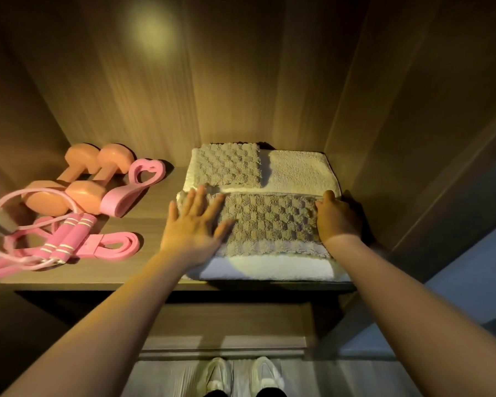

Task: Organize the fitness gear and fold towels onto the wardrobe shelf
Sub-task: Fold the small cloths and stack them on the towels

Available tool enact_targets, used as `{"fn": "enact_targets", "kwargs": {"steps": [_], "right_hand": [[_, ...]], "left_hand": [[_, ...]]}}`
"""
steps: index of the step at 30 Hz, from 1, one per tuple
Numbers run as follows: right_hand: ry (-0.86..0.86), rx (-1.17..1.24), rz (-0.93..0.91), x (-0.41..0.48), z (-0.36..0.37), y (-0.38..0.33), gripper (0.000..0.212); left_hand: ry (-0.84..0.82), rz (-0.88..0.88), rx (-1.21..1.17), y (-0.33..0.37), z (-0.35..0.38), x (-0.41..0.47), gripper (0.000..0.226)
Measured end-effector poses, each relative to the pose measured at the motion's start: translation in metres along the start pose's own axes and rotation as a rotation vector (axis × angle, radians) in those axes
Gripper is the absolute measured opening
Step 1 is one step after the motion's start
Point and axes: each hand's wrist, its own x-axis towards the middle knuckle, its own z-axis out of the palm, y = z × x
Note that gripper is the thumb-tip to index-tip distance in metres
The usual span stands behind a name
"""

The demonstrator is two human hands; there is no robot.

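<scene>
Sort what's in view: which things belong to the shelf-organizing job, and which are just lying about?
Job: front checkered towel, pressed by the left hand, right hand at its edge; back checkered towel; white towels; dumbbells; jump rope; pink bands; shelf.
Just there: shoes on the person's feet.

Wooden shelf (152, 224), warm light from above. Left half: two orange dumbbells (69, 174) side by side at the back, touching. Just right of them, a pink heart-ended band (126, 193). In front, a pink jump rope (66, 236), handles together, cord looped over the dumbbells. Flat pink band (112, 245) beside the handles. Right half: two folded white towels, back (298, 173) and front (269, 267), touching.
</scene>
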Motion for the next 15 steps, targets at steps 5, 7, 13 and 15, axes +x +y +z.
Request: {"fn": "enact_targets", "kwargs": {"steps": [5, 7, 13, 15], "right_hand": [[-0.006, -0.315, -0.103, -0.003, -0.009, -0.015, 0.028], [0.063, -0.467, -0.226, -0.013, -0.017, -0.029, 0.039], [-0.398, -0.491, -0.636, -0.077, 0.025, -0.069, 0.053], [-0.433, -0.580, -0.639, -0.075, 0.045, -0.057, 0.054]], "left_hand": [[-0.003, -0.029, -0.004, -0.009, 0.004, 0.001, 0.084], [-0.008, -0.034, -0.003, -0.007, 0.005, 0.001, 0.087], [-0.009, -0.038, -0.018, -0.008, 0.006, 0.001, 0.088], [-0.002, -0.035, -0.039, -0.008, 0.006, 0.002, 0.085]]}}
